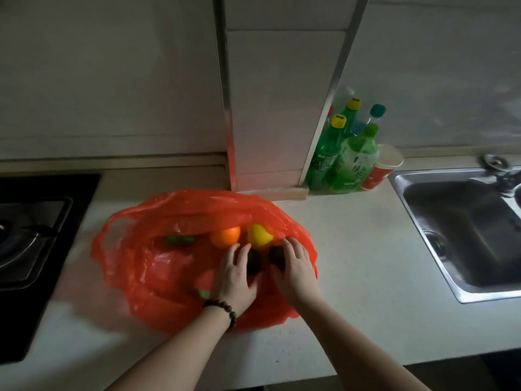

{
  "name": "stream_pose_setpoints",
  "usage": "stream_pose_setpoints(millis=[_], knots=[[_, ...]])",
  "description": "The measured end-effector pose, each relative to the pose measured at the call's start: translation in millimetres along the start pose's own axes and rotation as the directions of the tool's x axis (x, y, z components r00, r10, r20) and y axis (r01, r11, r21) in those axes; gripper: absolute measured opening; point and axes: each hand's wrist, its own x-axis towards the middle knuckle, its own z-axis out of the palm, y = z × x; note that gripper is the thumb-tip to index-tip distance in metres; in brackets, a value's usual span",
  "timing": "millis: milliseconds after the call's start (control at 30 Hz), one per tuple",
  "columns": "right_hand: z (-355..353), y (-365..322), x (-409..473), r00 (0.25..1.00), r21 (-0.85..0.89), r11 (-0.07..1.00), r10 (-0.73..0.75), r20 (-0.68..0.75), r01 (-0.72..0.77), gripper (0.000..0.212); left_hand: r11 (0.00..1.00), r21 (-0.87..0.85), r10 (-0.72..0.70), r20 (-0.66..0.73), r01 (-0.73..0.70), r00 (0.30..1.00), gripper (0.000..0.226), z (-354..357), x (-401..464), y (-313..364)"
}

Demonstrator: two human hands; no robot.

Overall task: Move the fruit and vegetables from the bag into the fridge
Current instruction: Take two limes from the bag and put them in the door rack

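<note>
From the head view, a red bag [174,266] is lying slumped open on the counter [352,249], nearer its back edge than its front, between the stove [33,221] at the left end and the sink [465,235] at the right end. The bag's mouth is spread wide, probably so the produce can be reached from above.

Both hands are reaching into the bag's right side. The left hand [234,277] is curling its fingers round a dark fruit [253,263], thumb underneath. The right hand [296,266] is cupping a second dark fruit [277,256] just beside the first. Each seems to be gripping one piece, so two can be carried at once.

Just behind the fingertips, an orange [225,235] and a yellow fruit [259,235] are sitting side by side, touching or nearly so. A green vegetable [179,239] is lying further left in the bag, and a small green piece [203,293] is showing by the left wrist.

Green bottles [344,153] and a paper cup [380,167] are standing at the back edge beside the sink. The fridge is not showing, so all the produce is waiting in the bag.
</note>
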Motion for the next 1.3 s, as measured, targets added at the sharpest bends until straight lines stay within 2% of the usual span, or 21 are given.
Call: stream_pose_setpoints(millis=[100,233,467,633,833,1100,1300], knots=[[2.2,2.2,3.3,0.999,-0.031,0.999,-0.017,0.042,0.019,0.068,0.997,-0.039,-0.071,0.006,0.071,0.997,0.071,8.6,1.2,1.5],[9.5,5.5,5.5,0.996,-0.011,1.0,-0.024,0.08,0.025,0.072,0.991,-0.008,-0.131,0.011,0.131,0.991,0.074,13.7,0.6,-2.1],[15.7,9.4,5.6,0.997,-0.001,1.0,0.006,0.074,-0.006,0.05,0.988,-0.085,-0.134,-0.041,0.13,0.99,0.069,12.1,1.9,-6.5],[9.6,0.6,1.3,0.998,0.025,0.999,-0.048,0.044,0.047,0.049,0.983,-0.139,-0.139,-0.143,0.12,0.98,0.072,-3.2,-6.3,-2.9],[-8.4,-40.4,0.8,0.984,0.112,0.978,-0.175,-0.031,0.177,0.053,0.975,-0.194,-0.159,-0.283,0.106,0.946,0.075,-36.8,-10.2,-3.5],[-5.9,-113.1,-11.7,0.939,0.172,0.925,-0.318,-0.133,0.338,0.047,0.967,-0.248,-0.167,-0.454,0.056,0.875,0.076,-99.0,-42.0,-29.5],[28.3,-185.2,-59.3,0.903,0.215,0.877,-0.419,-0.097,0.43,0.052,0.973,-0.223,-0.188,-0.588,0.066,0.787,0.074,-159.5,-107.0,-75.9]])
